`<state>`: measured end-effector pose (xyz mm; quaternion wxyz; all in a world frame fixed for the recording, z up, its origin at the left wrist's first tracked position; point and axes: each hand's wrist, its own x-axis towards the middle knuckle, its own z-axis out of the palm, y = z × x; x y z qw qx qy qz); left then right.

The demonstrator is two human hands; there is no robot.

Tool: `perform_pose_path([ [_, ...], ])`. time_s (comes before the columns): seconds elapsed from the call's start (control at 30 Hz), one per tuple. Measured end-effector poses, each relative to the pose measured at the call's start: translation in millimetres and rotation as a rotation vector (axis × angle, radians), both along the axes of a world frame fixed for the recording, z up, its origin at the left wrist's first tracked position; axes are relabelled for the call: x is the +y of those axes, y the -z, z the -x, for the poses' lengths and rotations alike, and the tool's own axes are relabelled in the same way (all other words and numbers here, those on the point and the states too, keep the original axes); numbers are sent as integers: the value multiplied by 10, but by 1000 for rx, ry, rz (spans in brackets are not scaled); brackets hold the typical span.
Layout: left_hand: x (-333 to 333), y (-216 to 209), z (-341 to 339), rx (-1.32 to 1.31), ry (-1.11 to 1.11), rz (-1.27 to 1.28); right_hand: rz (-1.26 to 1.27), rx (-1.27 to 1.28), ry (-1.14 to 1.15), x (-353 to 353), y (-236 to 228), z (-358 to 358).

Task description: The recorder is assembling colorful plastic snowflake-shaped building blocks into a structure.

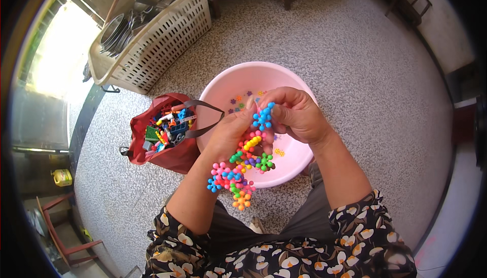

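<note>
Over a pink basin (pixel 223 82), my two hands are raised close together, both with bent fingers. My left hand (pixel 229 130) grips a linked chain of colourful knobbed flower-shaped plastic pieces (pixel 221 172), which hangs down below its fingers in pink, yellow, green, blue and orange. At the upper end, a blue flower-shaped piece (pixel 263 118) is pinched by the fingers of my right hand (pixel 304 118). Fingers hide where the blue piece meets the others. Small coloured flowers (pixel 239 98) show on the basin's inside; whether they are printed or loose I cannot tell.
Left of the basin stands a red bag (pixel 177 159) full of mixed toy bricks (pixel 170 128), its dark strap over the basin rim. Beyond it, a white slatted basket (pixel 162 47) holds pans and utensils. A reddish chair (pixel 61 232) and a yellow container (pixel 62 177) are at far left.
</note>
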<state>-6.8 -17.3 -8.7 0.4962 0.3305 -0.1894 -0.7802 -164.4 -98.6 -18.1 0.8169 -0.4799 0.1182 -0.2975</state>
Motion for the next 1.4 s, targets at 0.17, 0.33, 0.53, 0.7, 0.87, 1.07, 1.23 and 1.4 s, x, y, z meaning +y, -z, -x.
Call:
perform_pose_path([
  [0.17, -72, 16, -23, -137, 17, -137, -47, 161, 164, -34, 20, 0],
  [0.33, -18, -20, -3, -97, -41, -12, 61, 264, 195, -72, 3, 26],
  [0.53, -13, 14, -3, -99, -27, 22, 272, 312, 193, -94, -60, 94],
  [0.7, -32, 56, -13, -123, -44, 0, 369, 326, 227, -85, -94, 96],
  [0.87, -37, 62, 76, 25, -87, 65, 31, 182, 209, -62, 15, 77],
  [1.07, -61, 119, 16, -32, -123, -47, 371, 390, 456, 13, -42, -25],
  [1.23, -26, 61, -26, 38, -145, -97, 6, 246, 511, -231, -47, 153],
  [1.4, -62, 31, -28, 111, -152, -27, -618, -173, 167, -180, -8, 141],
])
